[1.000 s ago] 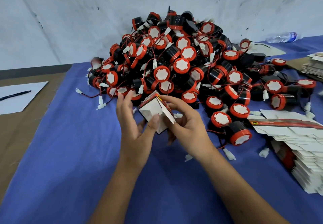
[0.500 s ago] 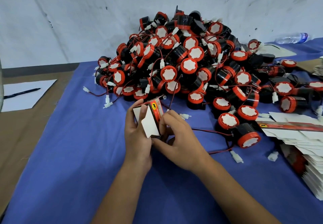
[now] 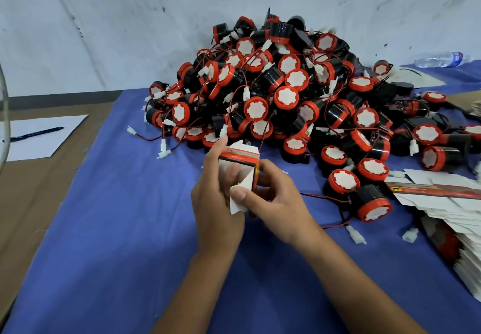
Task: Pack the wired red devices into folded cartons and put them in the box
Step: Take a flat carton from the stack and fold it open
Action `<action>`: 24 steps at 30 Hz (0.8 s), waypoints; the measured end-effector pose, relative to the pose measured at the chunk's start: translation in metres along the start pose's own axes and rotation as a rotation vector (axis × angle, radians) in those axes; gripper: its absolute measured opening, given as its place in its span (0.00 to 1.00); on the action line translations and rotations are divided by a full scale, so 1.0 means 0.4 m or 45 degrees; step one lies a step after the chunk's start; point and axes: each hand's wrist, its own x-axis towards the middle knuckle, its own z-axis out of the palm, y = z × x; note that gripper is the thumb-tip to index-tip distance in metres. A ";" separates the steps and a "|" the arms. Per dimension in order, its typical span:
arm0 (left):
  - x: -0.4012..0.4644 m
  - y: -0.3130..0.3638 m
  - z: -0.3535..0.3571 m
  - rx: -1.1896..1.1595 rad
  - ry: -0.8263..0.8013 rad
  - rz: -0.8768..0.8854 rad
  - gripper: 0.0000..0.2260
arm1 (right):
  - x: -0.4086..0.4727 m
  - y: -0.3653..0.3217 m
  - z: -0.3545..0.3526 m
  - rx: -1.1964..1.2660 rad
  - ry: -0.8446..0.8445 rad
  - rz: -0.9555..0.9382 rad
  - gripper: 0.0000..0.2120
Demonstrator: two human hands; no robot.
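Here, glossy white-and-red cardboard carton (image 3: pixel 238 175) gripped by left hand (image 3: pixel 216 203) and right hand (image 3: pixel 273 203); round red-capped wired devices (image 3: pixel 286 94) heaped behind on blue cloth (image 3: pixel 104 229).

Small carton (image 3: pixel 238 169), white card with a red-and-black printed band along its top edge, held upright above the table at about 6 o'clock from the heap, one white flap hanging open at its lower near corner. Heaped devices (image 3: pixel 291 94), black cylinders with red rims, white faces, thin red-and-black wires ending in white plugs, piled high against the wall at 12 o'clock and spilling toward 3 o'clock. Stack of flat cartons (image 3: pixel 447 203), white with a red printed strip, fanned out at 4 o'clock, just beside the nearest devices.
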 end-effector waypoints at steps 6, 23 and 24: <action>0.012 -0.003 0.001 -0.206 -0.213 -0.066 0.19 | 0.005 0.003 -0.013 -0.012 0.220 -0.013 0.10; -0.007 -0.011 -0.006 -0.112 -0.371 0.142 0.30 | 0.013 0.015 -0.061 -0.008 0.082 0.116 0.09; -0.007 -0.009 -0.006 -0.112 -0.356 0.141 0.29 | 0.013 0.015 -0.060 -0.022 0.082 0.117 0.09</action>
